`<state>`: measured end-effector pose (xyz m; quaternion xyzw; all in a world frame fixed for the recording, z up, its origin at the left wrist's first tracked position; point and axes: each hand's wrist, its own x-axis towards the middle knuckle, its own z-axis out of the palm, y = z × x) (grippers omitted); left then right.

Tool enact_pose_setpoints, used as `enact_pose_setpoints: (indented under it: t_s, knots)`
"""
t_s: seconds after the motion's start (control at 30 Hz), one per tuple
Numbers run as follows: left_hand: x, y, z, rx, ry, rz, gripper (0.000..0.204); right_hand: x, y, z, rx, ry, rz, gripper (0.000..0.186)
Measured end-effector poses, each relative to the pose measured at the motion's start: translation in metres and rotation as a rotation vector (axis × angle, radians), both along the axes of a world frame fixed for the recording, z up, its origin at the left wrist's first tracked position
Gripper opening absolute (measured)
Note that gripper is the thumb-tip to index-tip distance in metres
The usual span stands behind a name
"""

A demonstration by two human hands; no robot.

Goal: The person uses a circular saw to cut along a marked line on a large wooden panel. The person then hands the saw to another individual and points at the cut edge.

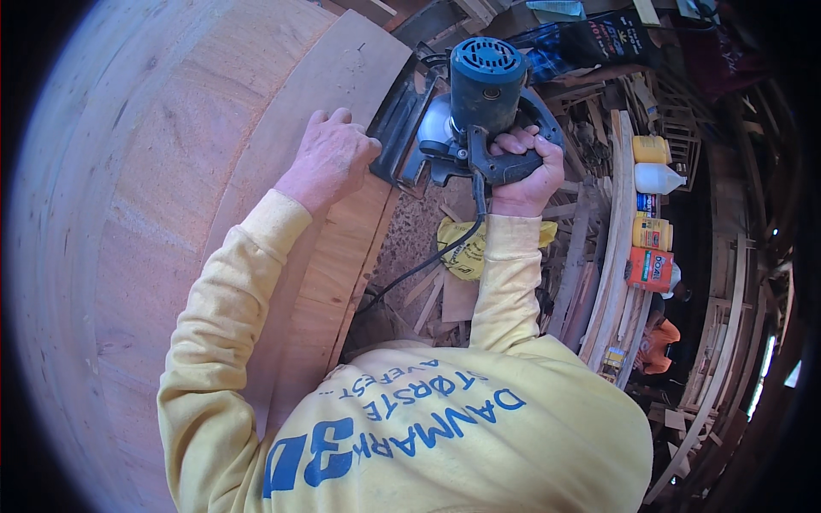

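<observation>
My right hand [528, 169] is wrapped around the black rear handle of a circular saw [487, 94] with a dark teal motor housing. The saw's black base plate [398, 128] rests at the right edge of the wooden work surface. My left hand [332, 160] lies on a thin, pale board [333, 81], its fingers curled and its fingertips hidden. The index side of that hand is against the base plate's left edge. From the saw a black cord [428, 261] runs down and left, past the wood's edge. The blade's cutting edge is hidden.
Large plywood panels [154, 214] spread out on the left. Below the saw lie a yellow plastic bag [466, 248] and wood offcuts [428, 299]. A plank shelf [611, 239] at right carries bottles and an orange-red can [651, 269]. Beyond it is a person in orange [657, 346].
</observation>
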<state>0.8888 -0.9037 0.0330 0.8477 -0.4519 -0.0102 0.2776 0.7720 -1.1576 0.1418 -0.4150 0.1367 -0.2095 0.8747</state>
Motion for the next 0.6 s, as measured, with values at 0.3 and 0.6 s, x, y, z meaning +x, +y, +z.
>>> enact_pose_setpoints:
  t_s: [0.3, 0.6]
  knots:
    - [0.0021, -0.0031, 0.0014, 0.007, -0.017, 0.004, 0.005, 0.0025, -0.0037, -0.0007, 0.009, -0.014, 0.012, 0.017]
    - [0.0048, -0.0051, 0.0002, -0.019, -0.022, 0.004, 0.005, 0.0074, -0.0035, 0.0001, -0.013, 0.0, -0.019, 0.016]
